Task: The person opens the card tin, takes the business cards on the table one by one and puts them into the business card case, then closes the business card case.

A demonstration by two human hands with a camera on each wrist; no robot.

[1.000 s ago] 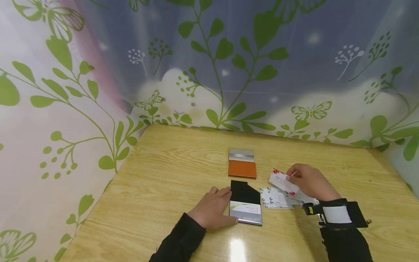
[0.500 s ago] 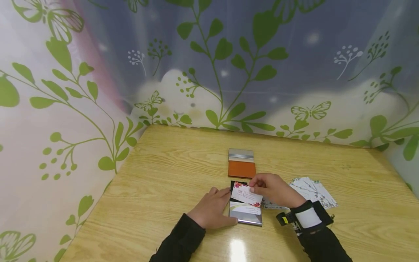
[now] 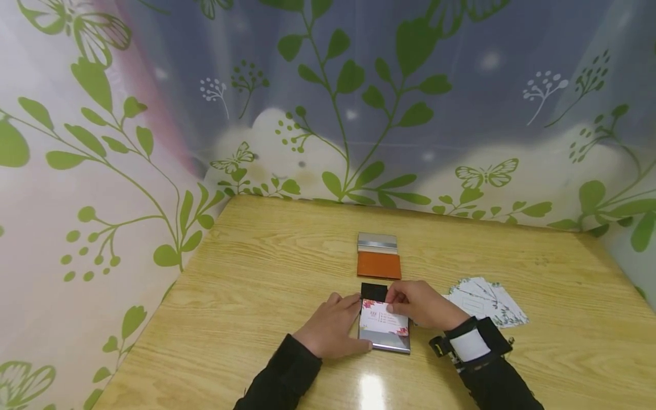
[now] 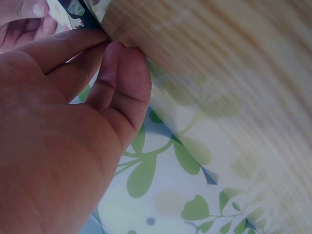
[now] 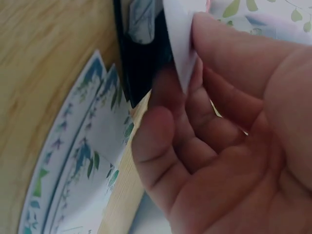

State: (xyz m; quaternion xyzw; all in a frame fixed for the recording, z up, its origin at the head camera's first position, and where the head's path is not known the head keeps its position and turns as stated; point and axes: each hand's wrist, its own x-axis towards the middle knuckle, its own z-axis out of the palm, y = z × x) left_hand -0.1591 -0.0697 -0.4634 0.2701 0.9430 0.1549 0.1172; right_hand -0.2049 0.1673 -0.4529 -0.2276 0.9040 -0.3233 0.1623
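Observation:
An open card case [image 3: 385,340] with a silver base and a raised black lid [image 3: 374,291] lies at the table's near middle. My left hand [image 3: 335,324] rests on the table, fingertips and thumb touching the case's left edge; the left wrist view shows those fingers [image 4: 114,73] against it. My right hand [image 3: 405,302] pinches a white card with red flowers [image 3: 381,319] and holds it flat over the case's base. In the right wrist view the thumb and fingers [image 5: 229,63] grip the card [image 5: 178,44] beside the black lid [image 5: 141,63].
A second case, orange with a silver lid [image 3: 379,256], lies behind the open one. A fan of leaf-printed cards [image 3: 484,307] is spread on the wooden table [image 3: 256,285] to the right. Patterned curtains enclose the table on the left and back.
My right hand carried the flowered card from the pile on the right to the open case and lowered it onto the base. The left hand stayed where it was.

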